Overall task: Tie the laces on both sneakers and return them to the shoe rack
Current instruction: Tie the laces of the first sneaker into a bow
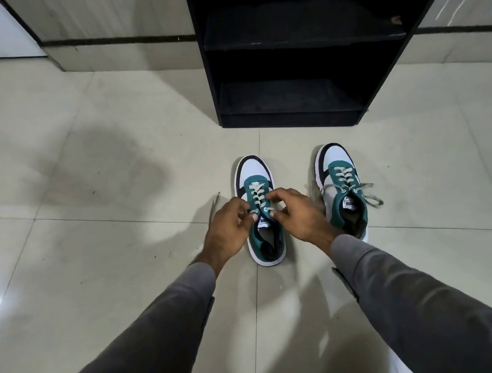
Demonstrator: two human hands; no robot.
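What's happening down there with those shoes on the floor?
A person is working on the laces of the left sneaker, with the left hand and right hand pinching them near the tongue. The right sneaker sits beside it, laces loose. Both stand on the floor before the black shoe rack.

Head camera, looking steeply down, floor (92,159) near.

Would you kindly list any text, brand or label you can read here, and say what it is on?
Left sneaker, tongue label: a white patch with dark print, partly covered by the right hand; too blurred to read.
Right sneaker, tongue label: dark print, too small and blurred to read.
Shoe rack: no text visible.
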